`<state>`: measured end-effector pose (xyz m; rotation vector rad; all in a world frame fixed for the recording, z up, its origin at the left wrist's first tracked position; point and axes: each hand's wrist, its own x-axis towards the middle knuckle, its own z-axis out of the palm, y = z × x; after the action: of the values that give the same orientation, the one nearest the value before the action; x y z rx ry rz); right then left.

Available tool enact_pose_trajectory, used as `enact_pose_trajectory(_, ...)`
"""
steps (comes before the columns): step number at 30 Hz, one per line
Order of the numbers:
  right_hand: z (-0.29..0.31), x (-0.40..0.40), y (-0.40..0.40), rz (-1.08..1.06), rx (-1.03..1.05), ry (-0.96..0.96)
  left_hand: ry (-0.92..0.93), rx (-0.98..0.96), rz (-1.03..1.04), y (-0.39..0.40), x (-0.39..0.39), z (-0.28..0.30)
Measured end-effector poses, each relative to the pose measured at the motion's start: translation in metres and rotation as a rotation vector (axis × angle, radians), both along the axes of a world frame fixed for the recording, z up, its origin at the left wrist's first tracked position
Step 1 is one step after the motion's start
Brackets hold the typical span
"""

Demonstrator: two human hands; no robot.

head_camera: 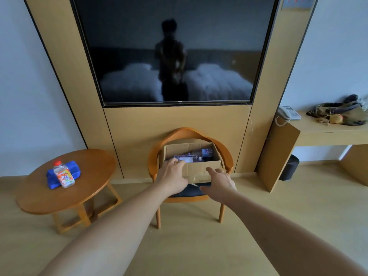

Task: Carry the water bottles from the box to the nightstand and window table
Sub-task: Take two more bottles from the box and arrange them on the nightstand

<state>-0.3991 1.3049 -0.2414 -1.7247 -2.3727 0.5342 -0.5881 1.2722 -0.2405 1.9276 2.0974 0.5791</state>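
**Both hands at the box, nothing lifted**

I note a cardboard box (196,166) standing on a wooden armchair (190,136) below the wall screen (175,48). Water bottles (194,155) lie on their sides inside it. My left hand (172,174) reaches over the box's near left corner, fingers relaxed, gripping nothing I can see. My right hand (219,184) hovers before the front wall, fingers spread. One red-capped bottle (63,175) stands on a blue cloth (52,177) on the round table (87,188).

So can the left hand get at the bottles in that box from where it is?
Probably yes. The left hand is already at the near edge of the box, which is open on top, and nothing covers the bottles lying inside.
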Motion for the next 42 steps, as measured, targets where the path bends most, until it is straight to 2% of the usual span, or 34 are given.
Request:
enact_pose_trajectory(6, -0.026, -0.024, 0.121, 0.043, -0.004, 0.012, 0.037, -0.053, 0.05, 0.115, -0.017, -0.024)
enact_pose_trajectory(15, -0.077, -0.031, 0.271, 0.066, -0.169, -0.023, 0.032, -0.233, 0.134, 0.24, -0.031, -0.065)
enact_pose_trajectory(26, -0.149, -0.066, 0.379, 0.053, -0.365, -0.074, 0.056, -0.359, 0.108, 0.35, -0.066, -0.129)
enact_pose_trajectory(33, -0.185, -0.097, 0.456, -0.037, -0.463, -0.058, -0.042, -0.43, 0.123, 0.442, -0.103, -0.178)
enact_pose_trajectory(42, -0.222, -0.135, 0.527, -0.119, -0.583, -0.157, -0.064, -0.516, 0.052, 0.521, -0.14, -0.229)
